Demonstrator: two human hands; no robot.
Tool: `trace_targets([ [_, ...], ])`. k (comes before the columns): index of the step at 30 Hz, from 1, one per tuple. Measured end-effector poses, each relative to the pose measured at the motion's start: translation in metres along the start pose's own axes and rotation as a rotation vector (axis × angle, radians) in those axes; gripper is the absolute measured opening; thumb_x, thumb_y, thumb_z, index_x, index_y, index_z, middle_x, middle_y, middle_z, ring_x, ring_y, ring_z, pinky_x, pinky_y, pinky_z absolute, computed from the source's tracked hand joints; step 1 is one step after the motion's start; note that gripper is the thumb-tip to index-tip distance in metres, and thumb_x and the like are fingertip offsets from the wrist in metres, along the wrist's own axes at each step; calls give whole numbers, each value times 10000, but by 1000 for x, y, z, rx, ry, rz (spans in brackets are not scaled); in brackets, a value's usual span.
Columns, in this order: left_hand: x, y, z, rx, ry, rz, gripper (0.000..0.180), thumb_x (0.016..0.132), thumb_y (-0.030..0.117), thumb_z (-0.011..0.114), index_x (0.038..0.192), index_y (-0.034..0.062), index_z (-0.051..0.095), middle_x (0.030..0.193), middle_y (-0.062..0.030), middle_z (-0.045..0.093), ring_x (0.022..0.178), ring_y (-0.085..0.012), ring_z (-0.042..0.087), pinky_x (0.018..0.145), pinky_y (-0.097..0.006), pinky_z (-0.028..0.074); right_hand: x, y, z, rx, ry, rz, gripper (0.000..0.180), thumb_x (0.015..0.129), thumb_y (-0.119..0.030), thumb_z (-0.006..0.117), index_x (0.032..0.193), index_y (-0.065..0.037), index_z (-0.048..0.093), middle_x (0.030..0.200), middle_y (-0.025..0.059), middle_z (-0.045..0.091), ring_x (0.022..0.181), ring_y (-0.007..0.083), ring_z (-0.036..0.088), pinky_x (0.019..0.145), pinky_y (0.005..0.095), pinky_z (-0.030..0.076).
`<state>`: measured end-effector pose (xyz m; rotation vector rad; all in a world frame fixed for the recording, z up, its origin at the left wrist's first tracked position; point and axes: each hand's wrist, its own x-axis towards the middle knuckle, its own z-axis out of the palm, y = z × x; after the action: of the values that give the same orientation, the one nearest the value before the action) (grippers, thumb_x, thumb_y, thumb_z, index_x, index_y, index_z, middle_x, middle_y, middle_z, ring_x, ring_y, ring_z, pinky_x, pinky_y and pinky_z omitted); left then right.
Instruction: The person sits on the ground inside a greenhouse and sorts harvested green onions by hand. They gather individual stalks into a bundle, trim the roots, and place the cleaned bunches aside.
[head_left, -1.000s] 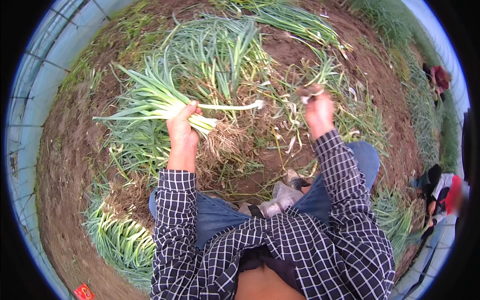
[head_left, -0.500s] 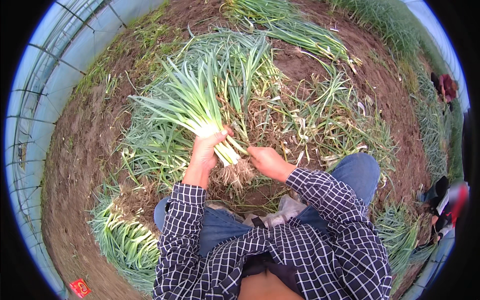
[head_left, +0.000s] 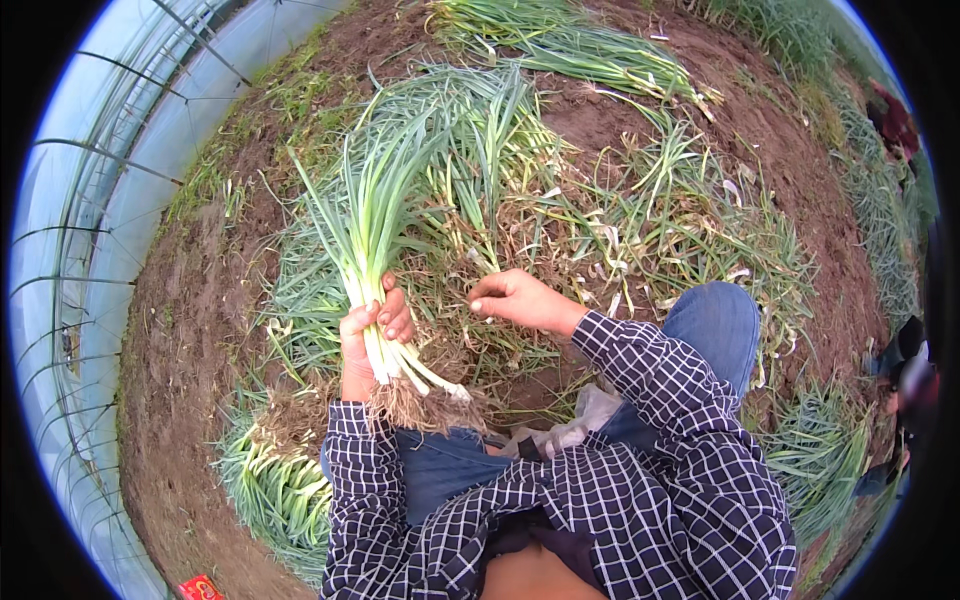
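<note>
right hand [head_left: 520,298] now off the scallion bunch [head_left: 375,250]

Dark navy shirt with white grid check, long sleeves, blue denim jeans

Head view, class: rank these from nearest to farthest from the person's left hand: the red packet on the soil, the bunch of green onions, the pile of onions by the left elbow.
1. Bunch of green onions: gripped in the left hand, leaves fanning upward.
2. Pile of onions: on the soil below-left, beside the left elbow.
3. Red packet: at the bottom-left edge, beyond the pile.
</note>
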<state>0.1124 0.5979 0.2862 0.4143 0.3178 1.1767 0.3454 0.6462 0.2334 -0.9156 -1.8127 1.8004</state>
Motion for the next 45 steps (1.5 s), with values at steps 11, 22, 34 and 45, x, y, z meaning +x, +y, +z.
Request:
trace_targets([
  [11,-15,-5,18,-80,-27,-19,340,752,139,636,993,27,425,579,8,418,426,-114,455,414,-261,457,37,-18,-34,1,452,-270,467,863,-145,559,1274,6,395,1263,139,448,972,145,546,739,252,494],
  [22,-20,-10,29,-232,-160,-69,342,799,122,588,1024,13,355,599,-25,449,434,-136,490,378,-274,446,65,-5,-51,-148,475,-403,210,850,-141,455,867,38,563,838,139,606,751,250,566,702,370,448],
  [34,-66,116,80,-187,-4,355,322,804,17,515,1089,-59,386,680,-41,491,542,-150,549,449,-287,525,23,82,-111,-60,932,324,570,749,-47,504,1296,0,354,880,239,594,689,312,633,571,369,518],
  [45,126,129,106,1628,746,190,292,706,45,624,968,-39,526,825,-118,588,699,-224,587,643,-347,496,52,18,-31,568,233,147,561,837,-275,593,1244,52,386,1205,221,488,1093,292,514,937,363,415],
])
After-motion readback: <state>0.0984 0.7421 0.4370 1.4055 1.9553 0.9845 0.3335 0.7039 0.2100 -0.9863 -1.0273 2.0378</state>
